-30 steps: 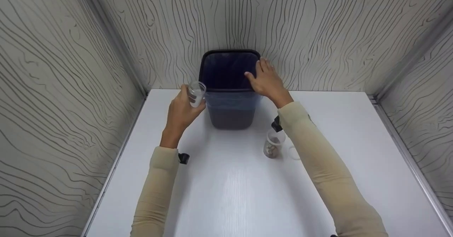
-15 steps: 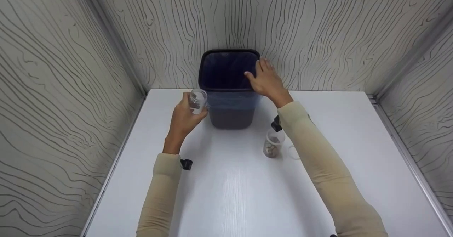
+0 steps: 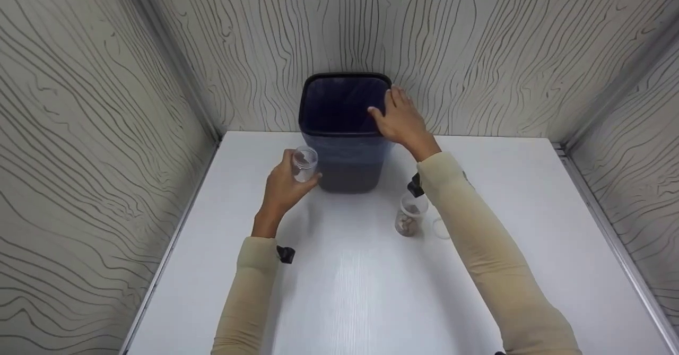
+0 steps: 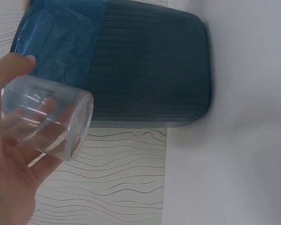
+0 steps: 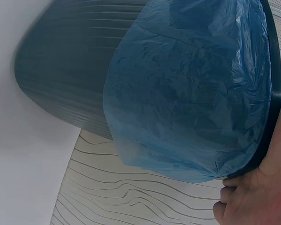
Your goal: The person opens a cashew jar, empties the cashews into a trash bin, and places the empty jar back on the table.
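My left hand (image 3: 286,188) grips a clear plastic jar (image 3: 304,168), its mouth tilted up, close in front of the trash can's left side. In the left wrist view the thumb (image 4: 19,65) lies along one side of the jar and the fingers spread behind it. The dark trash can (image 3: 347,172) has a blue plastic bag (image 5: 187,93) folded down over its rim. My right hand (image 3: 401,119) holds the can's right rim, with the thumb over the opening and the fingers (image 5: 227,194) bent over the outside.
A second clear jar (image 3: 409,219) with small brown pieces in it stands on the white table (image 3: 339,280), near the right sleeve. A pale ring-shaped lid (image 3: 440,228) lies beside it, partly covered by the sleeve. Behind the can rises a wood-patterned wall (image 3: 477,36).
My left hand has brought the jar down and a little to the right, away from the can's rim toward its front. The right hand has stayed at the rim.
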Action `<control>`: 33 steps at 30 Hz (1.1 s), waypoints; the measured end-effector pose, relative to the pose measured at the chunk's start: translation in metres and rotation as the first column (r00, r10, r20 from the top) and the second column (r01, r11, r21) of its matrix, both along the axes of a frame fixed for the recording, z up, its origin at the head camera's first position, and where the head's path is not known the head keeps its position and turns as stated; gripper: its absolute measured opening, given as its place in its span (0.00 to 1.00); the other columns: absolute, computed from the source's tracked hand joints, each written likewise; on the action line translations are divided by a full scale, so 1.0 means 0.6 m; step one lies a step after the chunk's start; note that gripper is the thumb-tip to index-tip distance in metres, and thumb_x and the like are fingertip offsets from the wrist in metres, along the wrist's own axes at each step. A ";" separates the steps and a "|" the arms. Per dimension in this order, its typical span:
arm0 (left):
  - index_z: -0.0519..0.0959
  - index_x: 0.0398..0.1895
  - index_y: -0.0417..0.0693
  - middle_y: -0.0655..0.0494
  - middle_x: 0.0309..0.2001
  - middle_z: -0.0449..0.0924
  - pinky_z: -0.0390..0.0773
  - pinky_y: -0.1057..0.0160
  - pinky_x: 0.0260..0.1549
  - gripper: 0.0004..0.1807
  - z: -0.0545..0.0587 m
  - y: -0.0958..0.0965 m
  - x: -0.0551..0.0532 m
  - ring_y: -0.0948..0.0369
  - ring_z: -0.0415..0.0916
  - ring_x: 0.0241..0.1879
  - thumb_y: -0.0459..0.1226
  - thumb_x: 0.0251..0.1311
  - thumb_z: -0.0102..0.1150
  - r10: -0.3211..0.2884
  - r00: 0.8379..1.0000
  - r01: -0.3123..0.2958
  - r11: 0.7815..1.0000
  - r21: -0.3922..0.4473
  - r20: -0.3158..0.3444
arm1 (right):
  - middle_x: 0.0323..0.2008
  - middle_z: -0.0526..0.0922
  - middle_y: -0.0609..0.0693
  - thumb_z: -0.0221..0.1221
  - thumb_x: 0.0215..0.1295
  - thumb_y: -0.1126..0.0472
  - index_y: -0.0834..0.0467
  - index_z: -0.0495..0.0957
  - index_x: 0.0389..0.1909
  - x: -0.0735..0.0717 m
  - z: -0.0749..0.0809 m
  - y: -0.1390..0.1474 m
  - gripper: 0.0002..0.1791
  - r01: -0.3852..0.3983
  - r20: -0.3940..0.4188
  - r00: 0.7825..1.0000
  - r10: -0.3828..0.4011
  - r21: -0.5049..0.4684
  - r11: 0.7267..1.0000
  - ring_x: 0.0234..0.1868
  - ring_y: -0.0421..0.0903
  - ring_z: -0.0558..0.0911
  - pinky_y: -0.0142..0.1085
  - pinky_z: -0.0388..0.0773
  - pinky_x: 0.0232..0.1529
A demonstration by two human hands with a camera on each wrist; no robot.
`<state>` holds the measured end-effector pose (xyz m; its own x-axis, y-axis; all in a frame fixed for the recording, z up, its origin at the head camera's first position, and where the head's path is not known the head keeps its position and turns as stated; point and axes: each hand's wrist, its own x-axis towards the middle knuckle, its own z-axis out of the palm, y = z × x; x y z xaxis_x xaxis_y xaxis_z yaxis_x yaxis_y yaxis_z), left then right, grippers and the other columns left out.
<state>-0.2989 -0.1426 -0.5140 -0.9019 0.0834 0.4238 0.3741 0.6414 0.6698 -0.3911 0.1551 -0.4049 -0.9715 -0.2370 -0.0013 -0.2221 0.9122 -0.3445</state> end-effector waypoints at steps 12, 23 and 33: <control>0.70 0.66 0.44 0.44 0.60 0.84 0.83 0.46 0.59 0.37 -0.044 -0.001 -0.001 0.47 0.84 0.60 0.42 0.57 0.79 -0.157 0.985 0.146 0.979 0.143 0.070 | 0.87 0.34 0.66 0.31 0.86 0.37 0.68 0.36 0.85 0.002 0.001 -0.001 0.45 -0.003 -0.010 1.000 0.003 0.002 1.000 0.88 0.62 0.35 0.54 0.35 0.86; 0.72 0.67 0.48 0.47 0.61 0.83 0.77 0.44 0.67 0.37 -0.074 0.004 -0.001 0.48 0.80 0.65 0.41 0.56 0.80 -0.208 0.967 0.172 0.959 0.225 0.150 | 0.87 0.35 0.66 0.32 0.86 0.38 0.68 0.37 0.85 0.002 0.000 -0.001 0.45 0.000 -0.015 1.000 0.000 -0.007 1.000 0.88 0.62 0.36 0.54 0.35 0.86; 0.70 0.70 0.51 0.49 0.65 0.81 0.70 0.43 0.74 0.39 -0.101 0.011 -0.001 0.48 0.76 0.71 0.43 0.58 0.80 -0.198 0.951 0.142 0.963 0.231 0.237 | 0.86 0.33 0.66 0.30 0.87 0.38 0.68 0.35 0.85 0.003 0.001 -0.001 0.45 -0.006 -0.014 1.000 0.006 0.001 1.000 0.88 0.62 0.34 0.52 0.33 0.86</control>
<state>-0.2997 -0.1357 -0.5743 -0.9621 0.1798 0.2053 0.2637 0.4191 0.8688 -0.3893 0.1546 -0.4045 -0.9700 -0.2427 0.0116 -0.2321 0.9113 -0.3401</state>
